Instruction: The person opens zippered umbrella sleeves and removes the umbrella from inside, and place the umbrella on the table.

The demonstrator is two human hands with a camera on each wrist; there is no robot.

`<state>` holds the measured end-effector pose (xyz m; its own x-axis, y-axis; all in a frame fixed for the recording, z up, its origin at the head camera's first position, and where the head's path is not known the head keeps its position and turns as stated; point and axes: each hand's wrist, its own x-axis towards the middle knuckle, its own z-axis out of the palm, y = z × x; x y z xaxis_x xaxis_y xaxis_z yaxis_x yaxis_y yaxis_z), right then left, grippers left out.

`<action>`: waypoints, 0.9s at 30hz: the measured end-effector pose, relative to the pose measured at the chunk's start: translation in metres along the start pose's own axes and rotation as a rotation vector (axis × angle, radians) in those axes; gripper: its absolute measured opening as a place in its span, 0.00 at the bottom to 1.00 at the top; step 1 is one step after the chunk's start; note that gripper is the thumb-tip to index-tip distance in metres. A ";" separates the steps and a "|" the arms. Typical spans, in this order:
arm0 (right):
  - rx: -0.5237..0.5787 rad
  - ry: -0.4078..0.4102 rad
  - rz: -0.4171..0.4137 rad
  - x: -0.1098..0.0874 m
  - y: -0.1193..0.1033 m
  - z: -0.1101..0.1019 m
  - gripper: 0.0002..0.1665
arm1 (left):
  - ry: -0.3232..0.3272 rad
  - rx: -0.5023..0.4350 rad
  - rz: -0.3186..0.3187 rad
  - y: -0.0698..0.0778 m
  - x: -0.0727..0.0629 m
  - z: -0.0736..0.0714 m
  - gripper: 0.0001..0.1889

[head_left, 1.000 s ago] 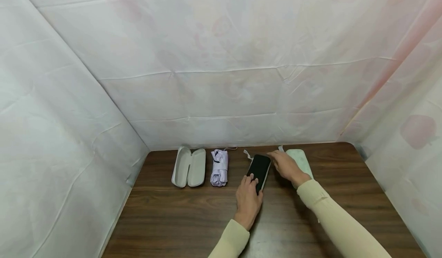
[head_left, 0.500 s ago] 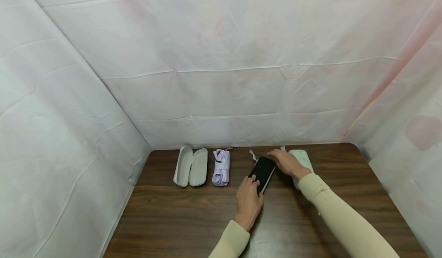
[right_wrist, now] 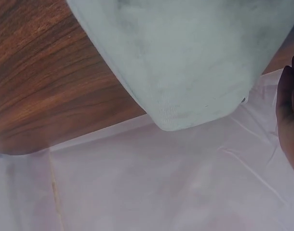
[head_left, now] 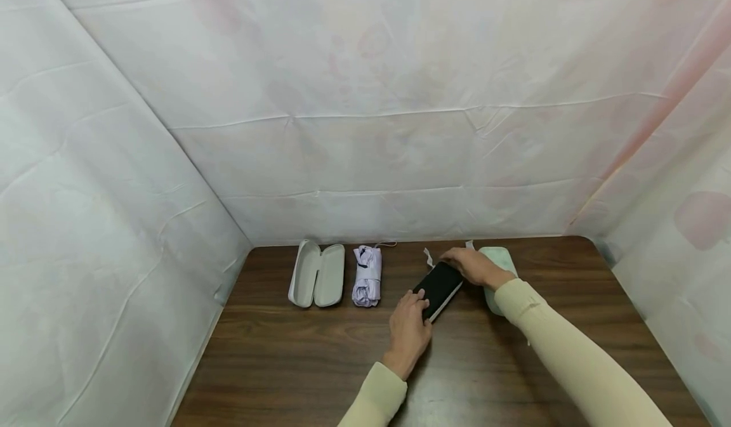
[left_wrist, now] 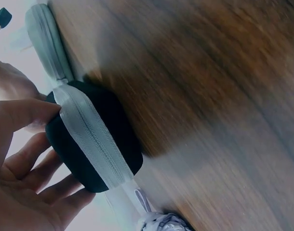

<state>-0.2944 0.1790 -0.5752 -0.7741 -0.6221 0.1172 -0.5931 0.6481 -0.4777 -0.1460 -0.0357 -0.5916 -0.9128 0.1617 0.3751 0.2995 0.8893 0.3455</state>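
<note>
A black zippered case (head_left: pixel 437 291) lies slanted on the table, with a pale zip band along its side. My left hand (head_left: pixel 408 333) holds its near end. In the left wrist view the thumb presses one face and the fingers (left_wrist: pixel 65 190) lie along the other, with the zip (left_wrist: pixel 96 137) between them. At the case's far end, my right hand (head_left: pixel 471 266) grips the corner; its fingertips are largely hidden. The right wrist view catches only part of that hand (right_wrist: pixel 290 110). A whitish strap (head_left: pixel 428 257) sticks out beside the far end.
A pale green case (head_left: pixel 498 259) lies partly under the right forearm. Left of the hands are a folded lilac umbrella (head_left: pixel 367 276) and an opened pale glasses case (head_left: pixel 316 275). The wooden table (head_left: pixel 285 363) meets a white sheet wall (head_left: pixel 354 217) at the back.
The black case has turned clockwise, its far end swinging right towards the right hand with the strap. Both hands stay on or near it, nearly in place.
</note>
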 end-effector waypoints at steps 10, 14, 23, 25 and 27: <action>-0.046 -0.101 -0.021 0.002 0.007 0.001 0.19 | -0.061 -0.075 0.001 -0.006 0.002 -0.005 0.19; -0.053 -0.144 -0.035 0.004 0.008 -0.001 0.21 | -0.059 -0.090 0.007 -0.006 0.002 -0.007 0.19; -0.039 -0.239 -0.040 0.010 0.008 -0.005 0.26 | -0.042 -0.090 0.026 -0.008 0.002 -0.006 0.19; -0.043 -0.252 -0.036 0.012 0.008 -0.005 0.27 | -0.039 -0.088 0.031 -0.008 0.001 -0.006 0.19; -0.044 -0.260 -0.033 0.013 0.009 -0.005 0.27 | -0.037 -0.087 0.033 -0.008 0.001 -0.006 0.19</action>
<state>-0.3109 0.1789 -0.5739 -0.6749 -0.7313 -0.0983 -0.6303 0.6406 -0.4386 -0.1481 -0.0454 -0.5892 -0.9111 0.2076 0.3560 0.3512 0.8431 0.4072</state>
